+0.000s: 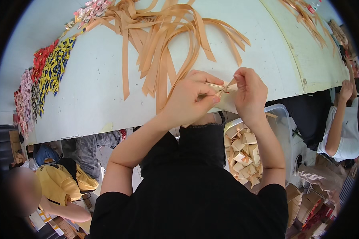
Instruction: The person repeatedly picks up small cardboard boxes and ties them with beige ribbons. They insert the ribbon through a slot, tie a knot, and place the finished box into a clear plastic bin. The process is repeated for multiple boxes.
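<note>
A small cream paper box (226, 103) is between my hands at the table's near edge, partly hidden by my fingers. A tan satin ribbon (225, 88) crosses at its top in what looks like a knot or loop. My left hand (187, 98) pinches one part of this ribbon between thumb and forefinger, against the box. Just to the right, my right hand (251, 91) grips the other ribbon end, drawn upward from the crossing. Beyond my left hand, a bunch of loose tan ribbon strips (160, 56) is spread over the white table (98, 86).
A clear plastic bin (282, 119) holding several cream boxes (242, 149) with ribbons stands below my right arm. Wrapped sweets (55, 65) lie in rows at the left. More ribbons (306, 22) and a bottle (313, 6) are far right. People sit on both sides.
</note>
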The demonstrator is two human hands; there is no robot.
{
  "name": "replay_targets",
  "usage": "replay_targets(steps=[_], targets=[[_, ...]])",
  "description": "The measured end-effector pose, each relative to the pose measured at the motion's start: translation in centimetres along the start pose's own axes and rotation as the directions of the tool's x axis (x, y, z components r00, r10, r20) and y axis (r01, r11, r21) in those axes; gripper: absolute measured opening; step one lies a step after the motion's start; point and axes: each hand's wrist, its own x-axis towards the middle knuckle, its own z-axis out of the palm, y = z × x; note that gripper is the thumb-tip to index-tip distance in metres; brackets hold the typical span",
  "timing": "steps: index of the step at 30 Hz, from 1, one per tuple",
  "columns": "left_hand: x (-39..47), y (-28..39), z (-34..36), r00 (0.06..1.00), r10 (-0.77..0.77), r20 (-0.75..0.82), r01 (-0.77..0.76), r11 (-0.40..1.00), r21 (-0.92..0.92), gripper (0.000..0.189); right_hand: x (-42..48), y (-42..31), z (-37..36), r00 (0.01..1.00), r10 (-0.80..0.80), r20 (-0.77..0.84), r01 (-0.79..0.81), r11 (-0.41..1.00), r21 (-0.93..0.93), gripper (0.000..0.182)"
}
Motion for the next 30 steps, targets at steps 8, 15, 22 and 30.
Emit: replay_targets(steps=[8, 15, 22, 30], targets=[[0.4, 0.0, -1.7, 0.96, -0.184, 0.21, 0.279, 0.649, -0.708, 0.012, 0.3, 0.0, -0.4, 0.988, -0.153, -0.02, 0.154, 0.987, 0.039, 0.023], [-0.3, 0.2, -1.2, 0.985, -0.104, 0.136, 0.165, 0.787, -0.594, 0.01, 1.0, -1.3, -1.1, 0.939, -0.316, 0.133, 0.326, 0.943, -0.06, 0.019], [-0.2, 0.1, 0.0, 0.991, -0.132, -0.031, 0.117, 0.95, -0.29, 0.01, 0.5, -0.8, -0.1, 0.999, -0.048, 0.002, 0.046, 0.968, 0.245, 0.011], [0.7, 0.2, 1.1, 0.959, -0.18, -0.221, 0.13, 0.966, -0.222, 0.01, 1.5, -1.2, -1.9, 0.842, 0.302, 0.446, -0.528, 0.629, 0.571, 0.025]])
